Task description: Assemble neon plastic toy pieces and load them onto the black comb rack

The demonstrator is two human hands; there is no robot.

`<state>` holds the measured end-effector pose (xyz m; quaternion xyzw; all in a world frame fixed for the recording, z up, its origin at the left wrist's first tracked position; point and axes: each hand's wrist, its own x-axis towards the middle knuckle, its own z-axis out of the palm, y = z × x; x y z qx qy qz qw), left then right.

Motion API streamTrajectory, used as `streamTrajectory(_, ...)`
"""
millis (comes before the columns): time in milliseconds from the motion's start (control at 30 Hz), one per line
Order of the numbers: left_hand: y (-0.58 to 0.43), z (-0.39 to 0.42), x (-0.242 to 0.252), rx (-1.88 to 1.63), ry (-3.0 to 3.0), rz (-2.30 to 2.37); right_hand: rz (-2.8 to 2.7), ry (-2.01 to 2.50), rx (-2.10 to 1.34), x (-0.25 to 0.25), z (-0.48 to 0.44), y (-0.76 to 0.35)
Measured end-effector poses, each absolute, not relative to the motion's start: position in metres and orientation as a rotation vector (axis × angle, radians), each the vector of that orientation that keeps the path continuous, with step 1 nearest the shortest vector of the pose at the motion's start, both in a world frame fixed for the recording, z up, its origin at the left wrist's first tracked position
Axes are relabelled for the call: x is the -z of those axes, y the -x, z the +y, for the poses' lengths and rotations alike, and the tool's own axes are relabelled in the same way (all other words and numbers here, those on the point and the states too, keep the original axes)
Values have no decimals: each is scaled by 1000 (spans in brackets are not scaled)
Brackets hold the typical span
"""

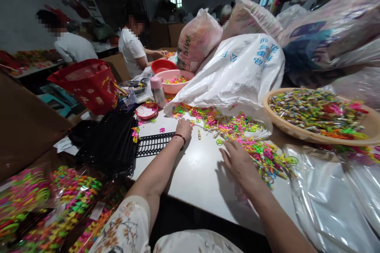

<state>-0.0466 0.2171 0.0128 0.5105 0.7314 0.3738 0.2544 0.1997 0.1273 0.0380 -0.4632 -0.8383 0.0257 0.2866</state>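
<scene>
My left hand is closed above the white table, beyond the end of a black plastic rack with a row of slots. A thin pale stick lies by its fingertips; whether the fingers pinch it or another small piece, I cannot make out. My right hand is open, its thumb apart from its fingers, at the edge of a heap of small pink, green and yellow plastic pieces. Close to its fingertips is a green round piece. A small striped piece lies between the hands.
A white woven sack spills pieces onto the table. Stacked black racks stand at left, a full tan basin and clear plastic bags at right. Behind are a bottle and pink basin. Two people sit farther back.
</scene>
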Motion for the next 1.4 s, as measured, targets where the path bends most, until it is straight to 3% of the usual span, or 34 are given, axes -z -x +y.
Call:
streamTrajectory(200,46,197,-14,-1235,-1115,1791,-2508,1478,-318,-20,176,-114)
streamTrajectory(400,35,138,-23,-1349,-855,1478,-2465,1509,-446,-3,190,-100)
streamTrajectory(667,4,83,-24,-1460,-481,1020,-1948,1246,-961,-6,125,-153)
streamTrajectory(767,-15,72,-26,-1432,-523,1021,-1832,1155,-965,-17,96,-167)
streamTrajectory(900,-40,60,-26,-1437,-676,1076,-1753,1127,-1211,-23,73,-174)
streamTrajectory(1400,-59,50,-18,-1387,-866,1166,-1587,1174,-1080,-25,60,-183)
